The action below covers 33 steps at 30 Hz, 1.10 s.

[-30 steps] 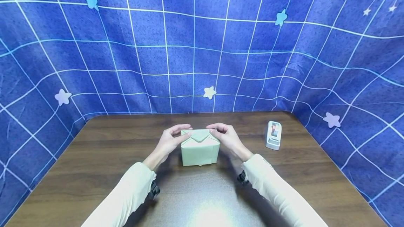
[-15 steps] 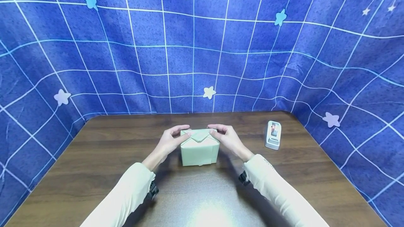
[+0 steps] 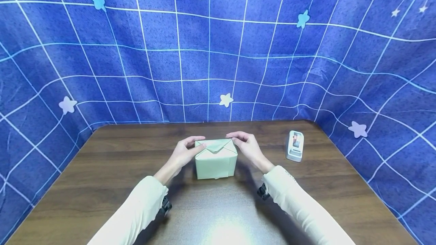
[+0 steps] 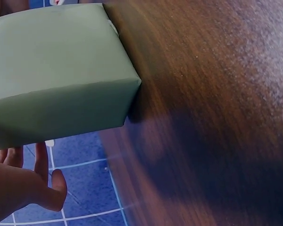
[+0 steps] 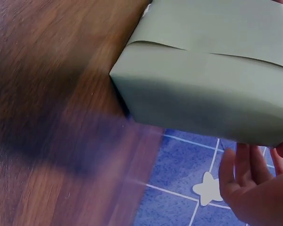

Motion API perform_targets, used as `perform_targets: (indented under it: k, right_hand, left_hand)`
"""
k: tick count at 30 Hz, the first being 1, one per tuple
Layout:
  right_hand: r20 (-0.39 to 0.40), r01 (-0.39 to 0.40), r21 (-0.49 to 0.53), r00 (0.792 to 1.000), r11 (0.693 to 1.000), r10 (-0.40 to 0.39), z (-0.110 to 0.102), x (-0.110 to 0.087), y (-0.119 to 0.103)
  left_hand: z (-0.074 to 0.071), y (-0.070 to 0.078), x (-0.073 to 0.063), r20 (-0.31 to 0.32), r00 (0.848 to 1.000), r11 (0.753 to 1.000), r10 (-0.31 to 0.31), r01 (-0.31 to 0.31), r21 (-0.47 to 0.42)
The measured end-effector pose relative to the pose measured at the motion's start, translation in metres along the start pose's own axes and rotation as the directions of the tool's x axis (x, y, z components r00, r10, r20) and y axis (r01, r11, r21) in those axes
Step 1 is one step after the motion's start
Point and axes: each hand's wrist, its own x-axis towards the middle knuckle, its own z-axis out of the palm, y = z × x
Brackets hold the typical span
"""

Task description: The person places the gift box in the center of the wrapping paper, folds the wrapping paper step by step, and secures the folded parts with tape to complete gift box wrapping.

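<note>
A box wrapped in pale green paper (image 3: pixel 216 167) sits in the middle of the wooden table. A triangular paper flap (image 3: pixel 215 145) lies folded over its top, point toward me. My left hand (image 3: pixel 183 152) touches the top left of the box, thumb on the paper and fingers at the far edge. At the top right corner, my right hand (image 3: pixel 248 147) has its fingertips right at the far edge. Both wrist views show the green box (image 4: pixel 52 61) from its ends, with fingers reaching up to its edge. The thumbs are hidden there.
A small white device (image 3: pixel 295 146) with a recessed middle and a reddish part stands at the right back of the table (image 3: pixel 129 146). Behind and along the sides hangs a blue curtain (image 3: pixel 190 63) with white grid lines and stars.
My right hand has shifted slightly back and to the right, its thumb moving off the flap toward the corner. The left hand and the box stay nearly still.
</note>
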Motion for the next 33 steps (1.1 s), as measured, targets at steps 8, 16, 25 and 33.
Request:
perform_targets:
  k: [8, 16, 25, 33]
  right_hand:
    - [-0.071, 0.018, -0.045, 0.997, 0.999, -0.021, -0.002, -0.001, -0.004]
    - [0.034, 0.096, -0.119, 0.995, 0.988, -0.093, -0.012, -0.013, -0.019]
    - [0.005, 0.166, -0.129, 0.986, 0.978, -0.166, -0.015, -0.015, -0.018]
    - [0.024, 0.216, -0.176, 0.976, 0.96, -0.215, -0.016, -0.021, -0.017]
  left_hand:
    - [0.001, 0.0, -0.001, -0.009, 1.0, 1.0, -0.01, 0.01, -0.007]
    - [0.002, -0.002, -0.002, -0.037, 0.999, 0.999, -0.033, 0.033, -0.017]
    - [0.002, -0.004, -0.001, -0.045, 0.998, 0.999, -0.041, 0.04, -0.032]
    - [0.003, -0.003, 0.0, -0.043, 0.999, 0.999, -0.03, 0.029, -0.032]
